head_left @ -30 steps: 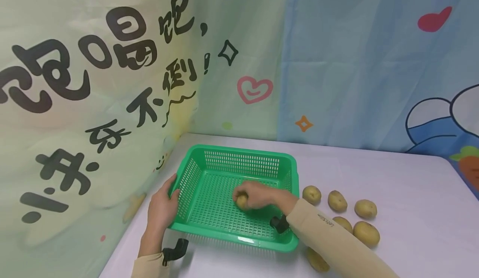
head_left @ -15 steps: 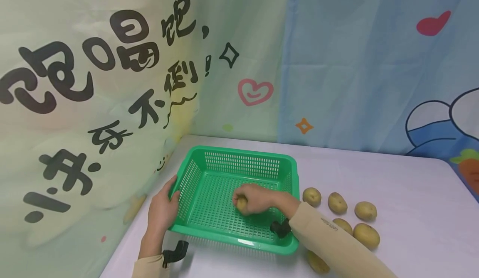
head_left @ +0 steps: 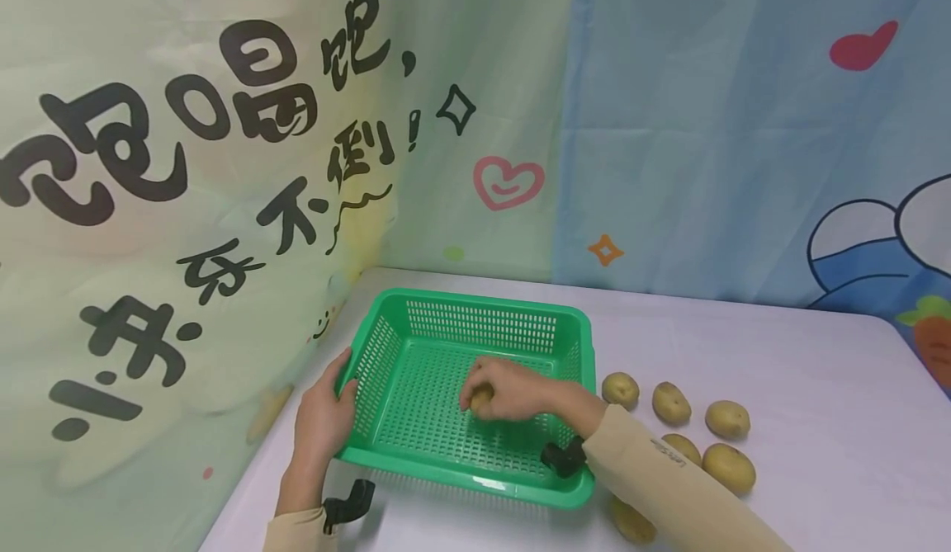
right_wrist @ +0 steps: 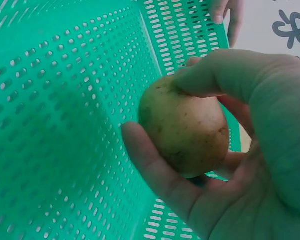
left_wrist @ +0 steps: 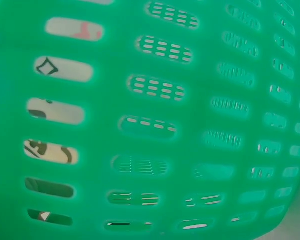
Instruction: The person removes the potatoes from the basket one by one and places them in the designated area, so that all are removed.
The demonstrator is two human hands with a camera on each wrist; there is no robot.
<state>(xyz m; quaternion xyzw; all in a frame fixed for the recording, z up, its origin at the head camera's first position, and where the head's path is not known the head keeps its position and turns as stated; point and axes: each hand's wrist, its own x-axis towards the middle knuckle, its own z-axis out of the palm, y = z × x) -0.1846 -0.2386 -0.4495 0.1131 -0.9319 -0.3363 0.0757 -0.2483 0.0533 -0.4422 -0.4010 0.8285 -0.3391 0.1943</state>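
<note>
A green plastic basket [head_left: 475, 480] with slotted walls stands on the table. My left hand [head_left: 324, 416] holds its left rim, thumb over the edge. In the left wrist view the slotted basket wall [left_wrist: 100, 115] fills nearly everything, and the hand itself is out of sight there. My right hand [head_left: 513, 389] is inside the basket, gripping a potato [head_left: 481, 397] above the perforated floor. The right wrist view shows this potato [right_wrist: 185, 127] between thumb and fingers, brownish-yellow with small dark spots; part of it is covered by the hand.
Several potatoes [head_left: 729, 469] lie on the white table [head_left: 825, 387] right of the basket, one partly under the right sleeve [head_left: 669, 478]. A printed curtain [head_left: 186, 288] borders the left side, another [head_left: 706, 123] the back.
My right hand stays over the basket with the potato, shifting and turning only slightly. The left hand keeps its place on the rim. The head view tilted a little.
</note>
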